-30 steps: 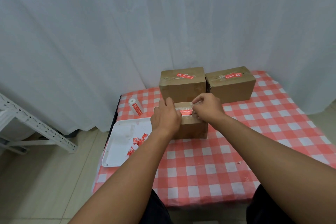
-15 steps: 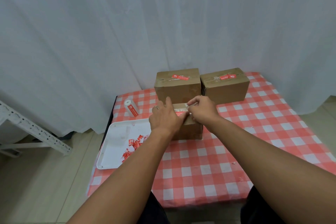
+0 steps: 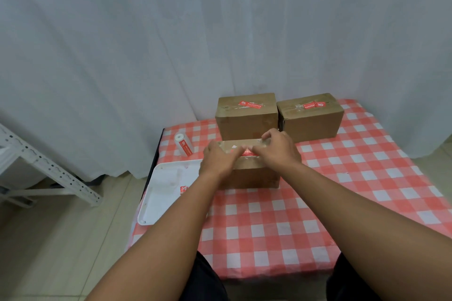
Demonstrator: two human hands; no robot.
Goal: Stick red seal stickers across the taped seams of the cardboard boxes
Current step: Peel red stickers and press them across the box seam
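Observation:
A small cardboard box [image 3: 252, 176] stands on the checked table in front of me, its taped seam running left to right across the top. A red seal sticker [image 3: 247, 153] lies on that seam, mostly covered by my fingers. My left hand [image 3: 217, 160] rests flat on the left part of the box top, its fingertips touching the sticker. My right hand [image 3: 278, 151] lies over the right part, fingers pressing the sticker's right end. Behind stand two bigger boxes: the left box [image 3: 245, 124] and the right box [image 3: 313, 124], each with a red sticker on its top seam.
A roll of stickers [image 3: 184, 144] stands at the table's back left. A white tray [image 3: 166, 193] with red sticker scraps [image 3: 184, 188] lies on the left edge. A white curtain hangs behind; a metal rack frame [image 3: 49, 171] stands on the floor at left.
My right hand has gone from pinching the sticker's end above the seam to lying over the box top. My left fingers have slid right onto the sticker. The view has shifted slightly.

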